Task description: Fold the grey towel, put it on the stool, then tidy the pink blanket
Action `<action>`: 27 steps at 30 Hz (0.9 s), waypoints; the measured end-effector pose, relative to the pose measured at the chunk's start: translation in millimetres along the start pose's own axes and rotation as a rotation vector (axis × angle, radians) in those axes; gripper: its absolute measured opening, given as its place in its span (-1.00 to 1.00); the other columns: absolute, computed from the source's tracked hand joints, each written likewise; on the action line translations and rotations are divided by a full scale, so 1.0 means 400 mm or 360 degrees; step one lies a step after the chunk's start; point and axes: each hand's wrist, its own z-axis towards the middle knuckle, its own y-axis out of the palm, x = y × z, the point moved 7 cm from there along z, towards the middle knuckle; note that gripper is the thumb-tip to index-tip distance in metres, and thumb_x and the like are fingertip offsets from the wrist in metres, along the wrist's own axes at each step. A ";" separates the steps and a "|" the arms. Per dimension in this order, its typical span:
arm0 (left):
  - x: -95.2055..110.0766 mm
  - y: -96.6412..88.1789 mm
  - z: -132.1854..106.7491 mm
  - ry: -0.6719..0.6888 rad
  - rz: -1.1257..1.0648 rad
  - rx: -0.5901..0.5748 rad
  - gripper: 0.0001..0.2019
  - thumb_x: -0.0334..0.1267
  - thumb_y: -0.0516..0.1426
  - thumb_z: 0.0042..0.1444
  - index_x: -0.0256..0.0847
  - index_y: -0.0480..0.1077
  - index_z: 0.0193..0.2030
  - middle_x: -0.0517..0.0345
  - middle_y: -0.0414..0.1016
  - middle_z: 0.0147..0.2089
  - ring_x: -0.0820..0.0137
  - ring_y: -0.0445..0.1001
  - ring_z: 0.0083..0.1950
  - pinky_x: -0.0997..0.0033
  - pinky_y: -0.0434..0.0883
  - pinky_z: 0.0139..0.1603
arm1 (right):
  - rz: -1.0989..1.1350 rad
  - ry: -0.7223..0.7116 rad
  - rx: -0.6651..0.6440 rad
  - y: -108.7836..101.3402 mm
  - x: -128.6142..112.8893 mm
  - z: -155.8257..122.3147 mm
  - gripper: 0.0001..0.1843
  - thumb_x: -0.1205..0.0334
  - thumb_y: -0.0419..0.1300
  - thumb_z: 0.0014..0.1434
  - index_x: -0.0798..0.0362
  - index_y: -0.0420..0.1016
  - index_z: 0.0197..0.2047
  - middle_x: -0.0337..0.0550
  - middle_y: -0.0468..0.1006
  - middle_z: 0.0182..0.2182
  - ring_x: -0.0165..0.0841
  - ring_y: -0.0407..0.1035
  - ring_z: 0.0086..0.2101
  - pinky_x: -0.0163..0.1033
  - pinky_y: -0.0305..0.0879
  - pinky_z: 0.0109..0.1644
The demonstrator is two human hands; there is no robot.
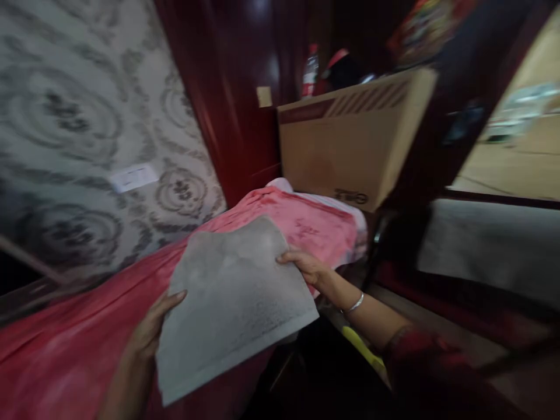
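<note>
Head view: the left hand point(152, 328) and right hand point(308, 267) are gripping opposite sides of the grey sheet point(231, 286) over the pink cloth point(94, 324), presumably keeping its wavy-topped panel from sagging.

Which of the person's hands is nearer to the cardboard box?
Right: the right hand, on the grey sheet, shows below the cardboard box; the left hand, on the sheet's opposite edge, is lower, leftward and farther away.

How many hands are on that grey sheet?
2: the left hand holds the grey sheet by its left edge, the right hand by its right edge. No others show.
</note>
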 end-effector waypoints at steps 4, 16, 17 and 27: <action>0.055 0.249 0.016 0.0122 0.0157 -0.0324 -0.53 -0.32 0.37 -0.19 -0.11 0.56 -0.04 0.06 0.68 -0.24 0.03 0.67 -0.19 0.23 0.64 -0.27 | -0.0127 -0.0383 0.0201 -0.076 -0.215 -0.208 -0.39 0.39 0.26 -0.15 0.00 0.37 0.04 -0.22 0.57 -0.30 -0.27 0.50 -0.34 -0.14 0.52 -0.15; 0.041 1.220 -0.156 0.0368 0.0151 -0.1745 -0.59 -0.45 0.28 -0.14 -0.29 0.50 -0.06 0.01 0.65 -0.15 0.14 0.62 -0.06 0.20 0.54 0.08 | -0.0224 -0.1137 0.1589 -0.301 -0.577 -0.961 -0.50 0.48 0.16 -0.10 0.04 0.49 -0.03 -0.11 0.62 -0.30 -0.13 0.53 -0.22 0.01 0.53 -0.07; 0.023 1.282 -0.172 0.0347 0.0159 -0.1842 -0.59 -0.46 0.27 -0.14 -0.29 0.50 -0.06 0.00 0.65 -0.15 0.15 0.62 -0.06 0.18 0.52 0.10 | -0.0224 -0.1147 0.1667 -0.317 -0.589 -1.006 -0.51 0.48 0.14 -0.09 0.04 0.50 -0.04 -0.10 0.62 -0.29 -0.13 0.54 -0.21 0.00 0.52 -0.06; -0.189 1.606 -0.144 0.0229 0.0293 -0.1940 -0.65 -0.50 0.30 -0.26 -0.31 0.50 -0.22 0.07 0.59 -0.34 0.31 0.53 -0.34 0.20 0.46 -0.01 | -0.0178 -0.0915 0.2082 -0.569 -0.562 -1.209 -0.58 0.50 0.14 -0.07 0.08 0.53 -0.10 -0.10 0.62 -0.38 -0.21 0.49 -0.43 -0.07 0.52 -0.23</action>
